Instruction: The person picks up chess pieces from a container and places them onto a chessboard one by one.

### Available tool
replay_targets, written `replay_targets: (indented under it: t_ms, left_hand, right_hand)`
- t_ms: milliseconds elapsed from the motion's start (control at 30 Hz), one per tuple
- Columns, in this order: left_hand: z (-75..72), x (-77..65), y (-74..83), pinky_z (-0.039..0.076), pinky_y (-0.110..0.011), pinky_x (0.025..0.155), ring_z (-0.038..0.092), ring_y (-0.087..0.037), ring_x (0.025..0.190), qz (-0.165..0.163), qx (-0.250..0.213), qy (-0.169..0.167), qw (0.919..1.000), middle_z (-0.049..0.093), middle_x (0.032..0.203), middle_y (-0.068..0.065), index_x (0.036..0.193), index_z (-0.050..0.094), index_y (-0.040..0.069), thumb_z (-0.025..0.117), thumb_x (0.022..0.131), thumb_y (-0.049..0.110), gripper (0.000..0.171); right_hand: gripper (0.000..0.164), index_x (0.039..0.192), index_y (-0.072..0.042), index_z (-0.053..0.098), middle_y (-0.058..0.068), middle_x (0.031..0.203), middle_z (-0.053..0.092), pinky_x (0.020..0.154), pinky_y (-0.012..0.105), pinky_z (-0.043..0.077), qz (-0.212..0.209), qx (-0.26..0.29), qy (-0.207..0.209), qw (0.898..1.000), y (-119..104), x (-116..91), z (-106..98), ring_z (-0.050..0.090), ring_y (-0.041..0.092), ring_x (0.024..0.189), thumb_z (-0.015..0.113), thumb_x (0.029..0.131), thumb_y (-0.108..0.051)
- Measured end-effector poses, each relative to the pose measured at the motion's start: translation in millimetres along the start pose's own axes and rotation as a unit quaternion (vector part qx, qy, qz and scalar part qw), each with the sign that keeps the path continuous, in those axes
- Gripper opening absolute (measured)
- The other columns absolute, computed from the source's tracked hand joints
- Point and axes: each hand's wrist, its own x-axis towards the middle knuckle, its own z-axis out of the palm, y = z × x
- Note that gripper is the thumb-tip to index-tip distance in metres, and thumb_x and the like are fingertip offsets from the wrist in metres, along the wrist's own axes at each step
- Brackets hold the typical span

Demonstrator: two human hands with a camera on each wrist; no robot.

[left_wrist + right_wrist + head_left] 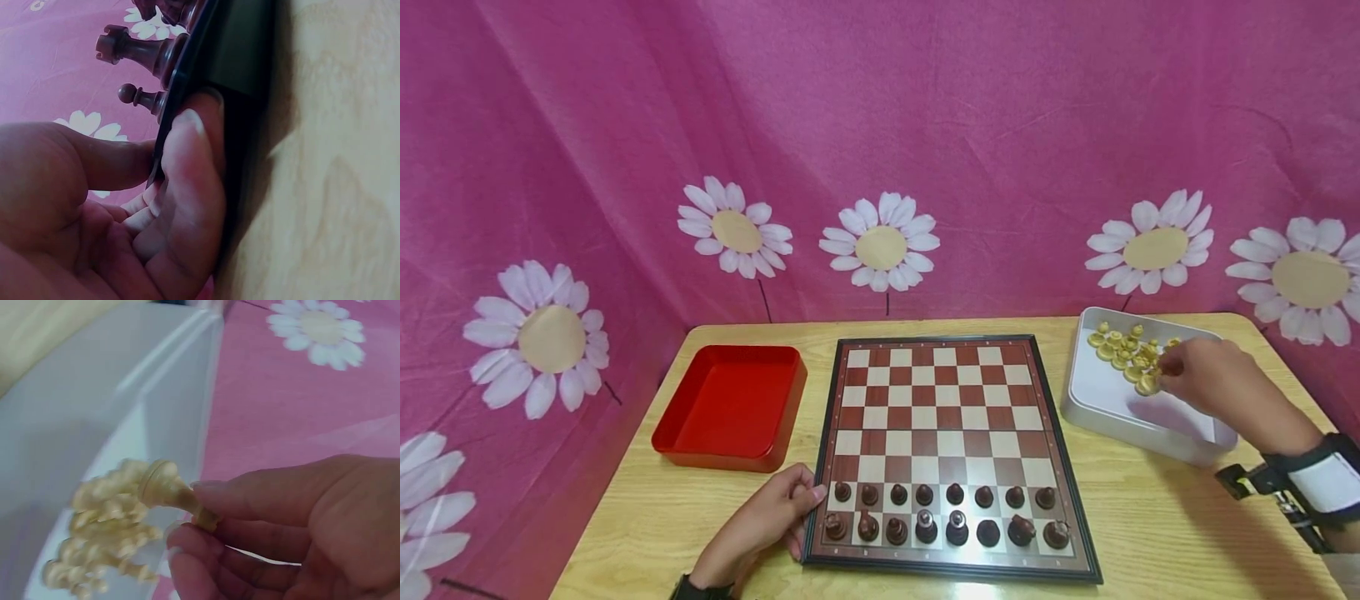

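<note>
The pale chess piece [164,486] is over the white box [1120,430], to the right of the chessboard [934,418]; the right hand [1210,375] has its grip narrowed on it, thumb against fingertips at the slim end. To lift it well, pinch firmly but lightly, raise it clear of the other pale pieces [1116,343] clustered beneath, and avoid knocking them; whether it touches them now is hard to tell. Its long axis is tilted, neither upright nor flat: the broad base points out from the fingers, the head toward the palm, so it probably needs turning before it can stand. The left hand [775,512] holds the chessboard's near-left edge, thumb above, fingers beneath. Dark pieces [957,527] line the chessboard's two near rows; left of it on the desk [1157,533] sits a red tray [730,400].
</note>
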Motion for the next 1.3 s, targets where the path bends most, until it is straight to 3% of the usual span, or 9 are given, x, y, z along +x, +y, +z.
replay_targets:
  t_ms: [167,367,533,700,933,1300]
  left_hand:
    - [-1.3,-0.6,-1.2,0.053,-0.025,0.046,0.056,-0.012,0.047,0.000,-0.001,0.003,1.0000,0.058,0.066,-0.002,0.098,0.049,0.006,0.059,0.106,0.025,0.024]
    - [-3.2,-1.4,-2.5,0.054,-0.025,0.047,0.057,-0.013,0.050,-0.001,-0.007,0.004,1.0000,0.059,0.070,-0.003,0.100,0.050,0.005,0.059,0.107,0.026,0.024]
    - [-1.1,-0.8,-2.9,0.053,-0.025,0.046,0.057,-0.012,0.048,-0.003,-0.003,0.006,1.0000,0.058,0.067,-0.002,0.098,0.049,0.006,0.058,0.107,0.025,0.023]
    - [1.3,-1.5,-3.7,0.052,-0.024,0.044,0.056,-0.012,0.046,0.000,-0.001,0.009,1.0000,0.057,0.064,-0.002,0.097,0.049,0.006,0.058,0.107,0.024,0.022]
    - [-0.3,-1.3,-4.3,0.053,-0.025,0.046,0.056,-0.012,0.048,-0.003,-0.012,0.001,0.9999,0.058,0.068,-0.002,0.098,0.048,0.007,0.058,0.107,0.026,0.023]
    - [-0.3,0.1,-2.1,0.053,-0.025,0.045,0.055,-0.013,0.047,0.003,-0.015,-0.002,0.9999,0.056,0.067,-0.001,0.097,0.048,0.007,0.060,0.106,0.026,0.025]
  right_hand:
    - [0.031,0.106,0.012,0.072,0.020,0.087,0.074,0.060,0.035,0.052,0.008,0.023,0.009,1.000,-19.5,-0.1,-4.5,0.062,0.027,0.076,0.079,0.085,-0.010]
    - [0.028,0.105,0.009,0.073,0.015,0.084,0.075,0.059,0.030,0.048,-0.035,0.005,0.031,0.999,-43.8,10.1,-3.5,0.064,0.022,0.073,0.079,0.086,-0.011]
    - [0.027,0.107,0.008,0.073,0.013,0.084,0.075,0.056,0.029,0.047,-0.059,0.031,0.026,0.997,-58.1,19.6,-2.0,0.061,0.018,0.069,0.078,0.089,-0.012]
    - [0.021,0.104,0.004,0.076,0.009,0.082,0.075,0.060,0.032,0.049,-0.086,0.023,0.035,0.995,-73.7,33.1,-1.1,0.063,0.018,0.070,0.078,0.089,-0.011]
    - [0.022,0.103,0.005,0.076,0.016,0.088,0.077,0.071,0.047,0.060,-0.088,0.031,0.031,0.995,-92.4,52.4,4.0,0.071,0.024,0.077,0.079,0.089,-0.012]
    - [0.025,0.102,0.005,0.077,0.019,0.093,0.078,0.071,0.044,0.059,-0.078,0.032,0.008,0.996,-121.3,83.5,20.4,0.070,0.026,0.079,0.082,0.086,-0.013]
